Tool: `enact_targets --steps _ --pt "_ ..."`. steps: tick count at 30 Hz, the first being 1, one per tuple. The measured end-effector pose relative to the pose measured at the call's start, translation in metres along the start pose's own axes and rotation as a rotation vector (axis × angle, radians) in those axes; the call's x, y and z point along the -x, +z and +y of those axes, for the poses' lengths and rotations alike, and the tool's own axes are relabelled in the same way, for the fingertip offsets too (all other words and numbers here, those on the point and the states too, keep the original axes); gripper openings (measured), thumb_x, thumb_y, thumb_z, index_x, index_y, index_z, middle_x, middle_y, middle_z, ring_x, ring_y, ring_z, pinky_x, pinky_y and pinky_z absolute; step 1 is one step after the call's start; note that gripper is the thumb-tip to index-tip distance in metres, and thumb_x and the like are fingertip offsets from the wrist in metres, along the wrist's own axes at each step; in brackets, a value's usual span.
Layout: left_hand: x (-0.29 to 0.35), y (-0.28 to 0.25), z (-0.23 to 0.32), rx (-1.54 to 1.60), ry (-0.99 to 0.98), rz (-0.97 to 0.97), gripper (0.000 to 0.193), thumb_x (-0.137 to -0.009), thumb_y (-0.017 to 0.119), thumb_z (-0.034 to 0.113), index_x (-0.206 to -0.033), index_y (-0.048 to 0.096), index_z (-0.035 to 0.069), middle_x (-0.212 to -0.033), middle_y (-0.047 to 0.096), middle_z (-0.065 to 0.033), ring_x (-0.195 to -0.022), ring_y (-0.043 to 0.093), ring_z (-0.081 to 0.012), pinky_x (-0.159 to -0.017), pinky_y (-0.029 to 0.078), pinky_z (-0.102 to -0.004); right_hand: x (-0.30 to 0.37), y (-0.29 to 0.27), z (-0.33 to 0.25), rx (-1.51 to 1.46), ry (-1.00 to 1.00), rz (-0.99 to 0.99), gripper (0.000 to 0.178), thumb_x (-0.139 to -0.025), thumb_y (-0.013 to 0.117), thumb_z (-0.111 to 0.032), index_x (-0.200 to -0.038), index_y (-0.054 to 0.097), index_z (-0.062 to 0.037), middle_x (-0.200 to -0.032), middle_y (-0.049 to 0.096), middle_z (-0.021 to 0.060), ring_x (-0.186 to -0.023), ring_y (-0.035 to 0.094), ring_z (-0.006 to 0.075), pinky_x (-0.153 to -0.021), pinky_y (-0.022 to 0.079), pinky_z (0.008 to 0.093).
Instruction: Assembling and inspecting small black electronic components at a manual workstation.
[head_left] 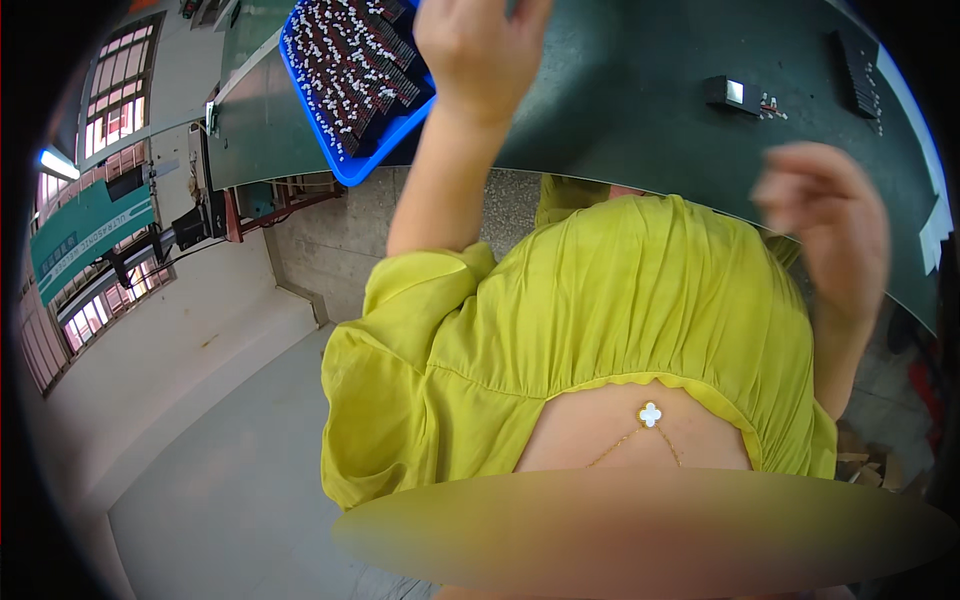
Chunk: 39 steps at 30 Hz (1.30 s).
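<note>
My left hand [478, 45] reaches over the table beside a blue tray [352, 172], and its fingers run out past the top edge of the view. Rows of small black blocks [385, 120] fill that tray, with dark red wires and white connectors on top. My right hand [828, 215] hovers near the table's front edge, its fingers bent and smeared by motion; nothing can be made out in it. Beyond it, a small black block [733, 95] with a pale, shiny face and a short wired connector lies on the table.
The dark green table [620, 110] curves across the top. A row of black blocks [855, 75] with connectors stands at its far right, near white sheets [935, 230] on the edge. A teal machine [95, 235] is at the left, and brown scraps [868, 465] lie low at the right.
</note>
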<state>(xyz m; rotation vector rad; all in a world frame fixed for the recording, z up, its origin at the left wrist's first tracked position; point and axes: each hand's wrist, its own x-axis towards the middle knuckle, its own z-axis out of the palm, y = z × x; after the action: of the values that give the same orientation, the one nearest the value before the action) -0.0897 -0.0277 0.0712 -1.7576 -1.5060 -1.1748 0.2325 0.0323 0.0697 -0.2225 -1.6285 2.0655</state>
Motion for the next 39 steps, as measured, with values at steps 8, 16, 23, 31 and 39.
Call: enact_targets --steps 8,16,23,31,39 --pt "0.043 -0.017 0.046 0.223 0.132 -0.197 0.022 -0.069 0.087 -0.001 -0.083 0.071 0.004 -0.102 0.077 -0.0104 -0.076 0.066 -0.0255 -0.069 0.052 -0.034 -0.065 0.024 0.048 -0.555 0.538 0.138 0.046 -0.108 0.053 -0.038 -0.13 0.058 0.0022 -0.118 0.068 0.0122 -0.096 0.065 0.0131 -0.088 0.054 0.0295" --pt "0.064 -0.032 0.049 0.98 -1.133 -0.075 0.049 -0.092 0.077 0.012 -0.13 0.048 0.001 -0.108 0.067 -0.0123 -0.086 0.07 -0.0248 -0.081 0.058 -0.0387 -0.056 0.022 0.062 0.121 0.292 0.243 0.019 -0.105 0.06 -0.013 -0.119 0.063 -0.0018 -0.106 0.07 0.0001 -0.094 0.063 0.0056 -0.087 0.048 0.0213" --pt "0.065 -0.004 0.078 1.285 -1.043 -0.504 0.058 -0.099 0.059 -0.009 -0.153 0.04 0.0 -0.129 0.065 -0.0124 -0.111 0.068 -0.0184 -0.095 0.055 -0.0298 -0.054 0.052 0.046 0.049 0.146 0.512 0.05 -0.097 0.058 0.01 -0.144 0.042 0.0014 -0.104 0.067 0.0075 -0.091 0.064 0.0091 -0.082 0.051 0.0216" --pt "0.06 0.011 0.081 1.331 -0.987 -0.445 0.031 -0.1 0.062 -0.005 -0.131 0.063 -0.004 -0.119 0.071 -0.0105 -0.105 0.069 -0.014 -0.092 0.057 -0.0265 -0.033 0.034 0.053 0.47 -0.114 0.454 0.029 -0.094 0.064 0.01 -0.122 0.067 0.0053 -0.104 0.064 0.006 -0.094 0.063 0.0109 -0.082 0.051 0.0225" --pt "0.064 0.026 0.085 1.435 -1.093 -0.371 0.029 -0.099 0.066 -0.001 -0.128 0.065 -0.003 -0.118 0.071 -0.0081 -0.103 0.068 -0.0103 -0.09 0.055 -0.0228 -0.036 0.031 0.045 0.985 -0.233 0.546 0.021 -0.084 0.074 0.008 -0.104 0.073 0.002 -0.091 0.063 0.0084 -0.079 0.06 0.015 -0.069 0.047 0.0251"
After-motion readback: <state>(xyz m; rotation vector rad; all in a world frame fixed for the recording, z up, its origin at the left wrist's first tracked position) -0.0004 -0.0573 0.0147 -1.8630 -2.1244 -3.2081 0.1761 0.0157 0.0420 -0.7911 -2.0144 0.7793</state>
